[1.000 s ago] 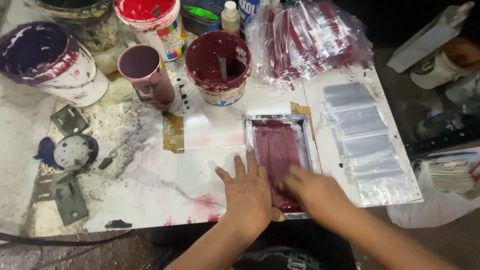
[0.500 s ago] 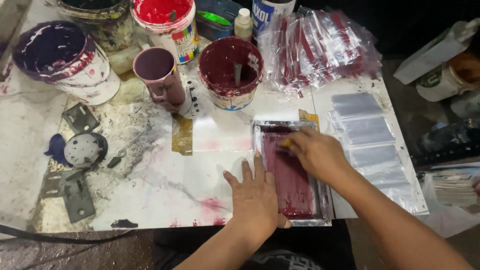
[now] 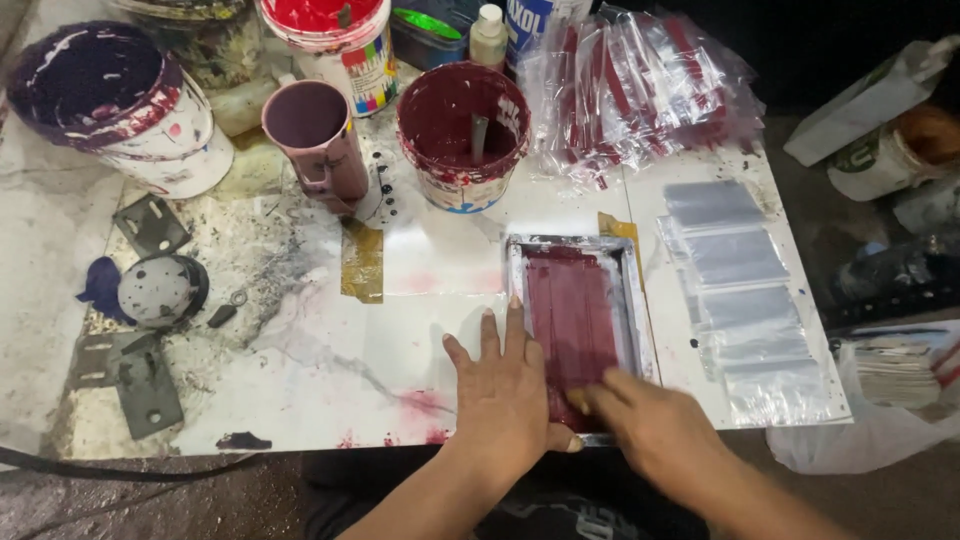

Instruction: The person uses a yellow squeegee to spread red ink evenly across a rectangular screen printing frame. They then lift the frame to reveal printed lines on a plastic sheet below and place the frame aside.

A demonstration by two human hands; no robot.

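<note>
maroon-inked screen (image 3: 575,320), purple mug (image 3: 315,140), red paint bucket (image 3: 330,40)

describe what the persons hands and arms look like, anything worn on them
Both forearms are bare as far as the view reaches: no sleeves, gloves, watch or rings show. The left hand looks clean apart from faint smudges; the right hand is motion-blurred, so any ink stains on it cannot be told.

The right hand (image 3: 655,430) is back at the near end of the frame (image 3: 580,320), down from its far end.
</note>
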